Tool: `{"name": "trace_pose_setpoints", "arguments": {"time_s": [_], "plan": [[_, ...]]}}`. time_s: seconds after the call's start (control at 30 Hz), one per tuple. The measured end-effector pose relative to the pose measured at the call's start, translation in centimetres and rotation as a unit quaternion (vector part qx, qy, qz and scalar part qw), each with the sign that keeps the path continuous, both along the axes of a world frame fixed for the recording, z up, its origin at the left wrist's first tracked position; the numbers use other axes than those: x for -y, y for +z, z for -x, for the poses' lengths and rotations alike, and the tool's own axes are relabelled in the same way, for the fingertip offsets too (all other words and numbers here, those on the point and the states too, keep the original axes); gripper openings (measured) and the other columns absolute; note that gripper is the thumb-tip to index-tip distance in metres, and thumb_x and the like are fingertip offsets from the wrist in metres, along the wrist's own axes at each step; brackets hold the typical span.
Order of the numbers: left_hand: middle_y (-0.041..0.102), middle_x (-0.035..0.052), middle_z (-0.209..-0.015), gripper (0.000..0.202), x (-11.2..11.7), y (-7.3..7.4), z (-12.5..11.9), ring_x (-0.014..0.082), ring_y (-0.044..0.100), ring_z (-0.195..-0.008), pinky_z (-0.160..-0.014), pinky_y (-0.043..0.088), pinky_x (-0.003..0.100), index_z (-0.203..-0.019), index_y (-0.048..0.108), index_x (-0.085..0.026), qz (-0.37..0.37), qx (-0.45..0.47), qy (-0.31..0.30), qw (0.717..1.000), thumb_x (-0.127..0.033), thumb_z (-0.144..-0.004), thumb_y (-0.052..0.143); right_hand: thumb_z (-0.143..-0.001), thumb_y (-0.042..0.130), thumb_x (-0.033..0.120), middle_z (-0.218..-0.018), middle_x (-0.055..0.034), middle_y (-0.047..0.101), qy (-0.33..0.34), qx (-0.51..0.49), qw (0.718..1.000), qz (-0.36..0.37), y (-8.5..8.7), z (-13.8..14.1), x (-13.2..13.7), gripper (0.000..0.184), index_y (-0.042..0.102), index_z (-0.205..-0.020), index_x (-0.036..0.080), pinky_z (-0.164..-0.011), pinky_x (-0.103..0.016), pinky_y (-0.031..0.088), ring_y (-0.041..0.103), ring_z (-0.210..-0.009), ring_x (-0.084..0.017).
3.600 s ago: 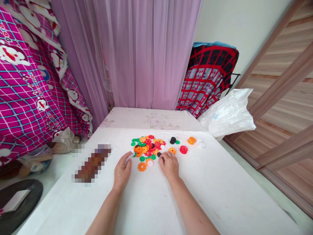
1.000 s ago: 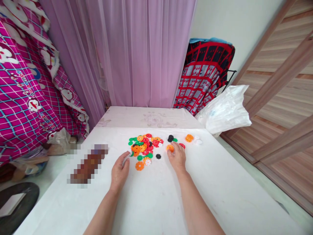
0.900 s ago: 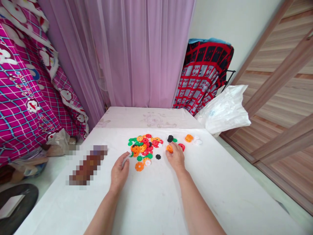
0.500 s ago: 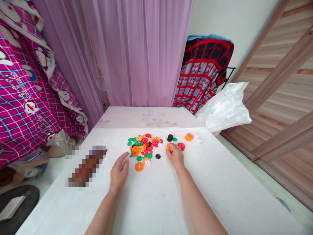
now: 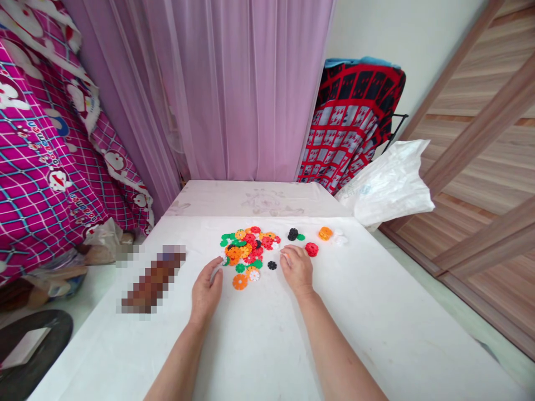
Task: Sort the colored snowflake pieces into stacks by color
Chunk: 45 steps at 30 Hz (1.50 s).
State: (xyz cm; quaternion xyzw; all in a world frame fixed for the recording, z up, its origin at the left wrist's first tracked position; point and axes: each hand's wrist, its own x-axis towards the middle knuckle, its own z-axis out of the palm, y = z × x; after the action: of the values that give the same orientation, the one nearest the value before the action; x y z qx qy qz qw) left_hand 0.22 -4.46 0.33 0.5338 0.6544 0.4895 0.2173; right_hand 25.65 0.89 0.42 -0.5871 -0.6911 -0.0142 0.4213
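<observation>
Left hand [image 5: 207, 291] lies flat on the white table [image 5: 376, 312], fingers loosely together, just near-left of the colourful disc pile [image 5: 248, 249]. A loose black disc [image 5: 272, 265] comes next. The right hand [image 5: 297, 269] is beside it with fingers curled down, and I can't tell if they're pinching anything.

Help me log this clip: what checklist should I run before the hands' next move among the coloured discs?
1. Is the left hand empty: ok. It rests open on the table by the near edge of the disc pile.
2. What the right hand holds: cannot tell. Its curled fingers hide what is under them.
3. Is the black disc free to pick: ok. It lies alone between the pile and the right hand.
4. Is the orange disc unobstructed: ok. It lies flat near the left hand.
5. Are the discs away from the table's edges: ok.
</observation>
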Motion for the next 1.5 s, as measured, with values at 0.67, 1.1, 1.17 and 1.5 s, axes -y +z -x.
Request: {"name": "trace_pose_setpoints", "arguments": {"time_s": [0.67, 1.1, 1.17, 1.5], "plan": [[0.067, 0.0045, -0.118, 0.035, -0.1, 0.0, -0.2, 0.0207, 0.06, -0.113, -0.103, 0.041, 0.038, -0.111, 0.064, -0.023, -0.018, 0.0, 0.0, 1.0, -0.033, -0.082, 0.049, -0.078, 0.057, 0.018, -0.083, 0.0002, 0.065, 0.083, 0.138, 0.98, 0.12, 0.9, 3.3, 3.1, 0.012, 0.066, -0.076, 0.026, -0.072, -0.025, 0.041, 0.057, -0.082, -0.015], [0.067, 0.0048, -0.118, 0.035, 0.0, 0.2, -0.3, 0.0206, 0.059, -0.113, -0.103, 0.042, 0.037, -0.111, 0.064, -0.022, -0.015, 0.007, -0.003, 1.0, -0.033, -0.082, 0.048, -0.076, 0.064, 0.036, -0.082, -0.0055, 0.067, 0.042, 0.183, 0.975, 0.121, 1.8, 6.8, 3.3, 0.016, 0.063, -0.082, 0.022, -0.071, -0.033, 0.034, 0.054, -0.084, -0.023], [0.067, 0.0054, -0.119, 0.036, 0.0, 0.1, -0.3, 0.0207, 0.059, -0.113, -0.102, 0.042, 0.037, -0.112, 0.064, -0.022, -0.013, 0.003, -0.004, 1.0, -0.033, -0.083, 0.048, -0.075, 0.065, 0.035, -0.082, -0.0059, 0.067, 0.038, 0.181, 0.974, 0.13, 1.7, 7.4, 3.3, 0.016, 0.063, -0.084, 0.022, -0.071, -0.033, 0.034, 0.055, -0.084, -0.023], [0.067, 0.0038, -0.117, 0.034, 0.0, 0.1, -0.1, 0.0205, 0.06, -0.112, -0.102, 0.042, 0.036, -0.111, 0.064, -0.024, -0.01, -0.004, -0.002, 1.0, -0.034, -0.082, 0.049, -0.074, 0.063, 0.035, -0.087, -0.0056, 0.068, -0.069, 0.09, 0.992, 0.054, 1.8, 1.8, 1.2, 0.025, 0.061, -0.095, 0.021, -0.077, -0.032, 0.037, 0.055, -0.084, -0.022]]}}
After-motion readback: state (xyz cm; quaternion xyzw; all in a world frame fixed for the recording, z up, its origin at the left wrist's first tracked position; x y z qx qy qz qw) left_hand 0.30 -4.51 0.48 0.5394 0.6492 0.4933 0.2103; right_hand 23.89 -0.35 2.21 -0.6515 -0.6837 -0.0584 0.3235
